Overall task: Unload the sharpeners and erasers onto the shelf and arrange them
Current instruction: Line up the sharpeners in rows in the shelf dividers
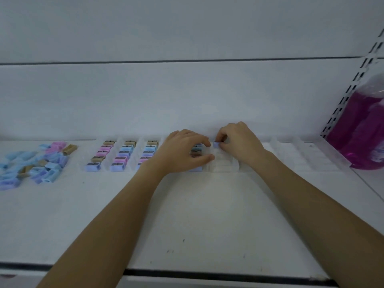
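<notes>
On the white shelf (197, 215) stand neat columns of small sharpeners (122, 155) in blue, pink, purple and tan, set in a clear divider tray (291, 154) along the back wall. A loose heap of sharpeners (35, 165) lies at the far left. My right hand (239, 142) pinches a small purple sharpener (216, 144) between thumb and fingertips, at the back of an unfilled tray lane. My left hand (182, 150) rests over the column beside it, fingers curved and apart, covering part of that column; I see nothing held in it.
A large bottle of purple liquid (361, 125) stands at the right end of the shelf, beside a slotted metal upright (351, 84). Several tray lanes right of my hands hold nothing. The shelf's front edge runs along the bottom of the view.
</notes>
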{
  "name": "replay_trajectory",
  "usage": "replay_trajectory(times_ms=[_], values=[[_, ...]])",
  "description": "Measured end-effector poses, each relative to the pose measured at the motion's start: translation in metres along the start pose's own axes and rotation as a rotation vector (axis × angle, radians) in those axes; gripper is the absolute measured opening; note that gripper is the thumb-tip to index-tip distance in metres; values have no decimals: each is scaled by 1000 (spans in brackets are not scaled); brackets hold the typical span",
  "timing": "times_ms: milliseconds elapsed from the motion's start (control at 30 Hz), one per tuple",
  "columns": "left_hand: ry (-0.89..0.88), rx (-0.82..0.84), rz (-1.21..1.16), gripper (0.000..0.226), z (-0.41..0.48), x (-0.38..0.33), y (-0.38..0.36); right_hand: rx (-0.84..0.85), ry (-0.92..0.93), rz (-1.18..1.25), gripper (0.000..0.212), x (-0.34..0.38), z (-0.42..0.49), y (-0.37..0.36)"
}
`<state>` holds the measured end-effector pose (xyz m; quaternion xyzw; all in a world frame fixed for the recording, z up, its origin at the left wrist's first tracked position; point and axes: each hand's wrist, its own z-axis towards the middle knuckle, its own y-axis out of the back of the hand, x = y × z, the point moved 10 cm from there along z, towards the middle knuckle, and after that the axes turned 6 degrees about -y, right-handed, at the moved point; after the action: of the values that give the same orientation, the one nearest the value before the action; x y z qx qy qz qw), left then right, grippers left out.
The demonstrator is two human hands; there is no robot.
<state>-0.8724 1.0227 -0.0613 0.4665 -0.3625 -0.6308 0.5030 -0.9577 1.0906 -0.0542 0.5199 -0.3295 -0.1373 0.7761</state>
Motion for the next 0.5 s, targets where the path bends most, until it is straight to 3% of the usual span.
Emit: replay_trajectory(times_ms=[300,500], values=[[-6,-2,6,65,0,0,0,-5,2,-5,15,0,-1,0],[19,-96,-30,70,-2,5,18,-84,17,10,18,0,-3,15]])
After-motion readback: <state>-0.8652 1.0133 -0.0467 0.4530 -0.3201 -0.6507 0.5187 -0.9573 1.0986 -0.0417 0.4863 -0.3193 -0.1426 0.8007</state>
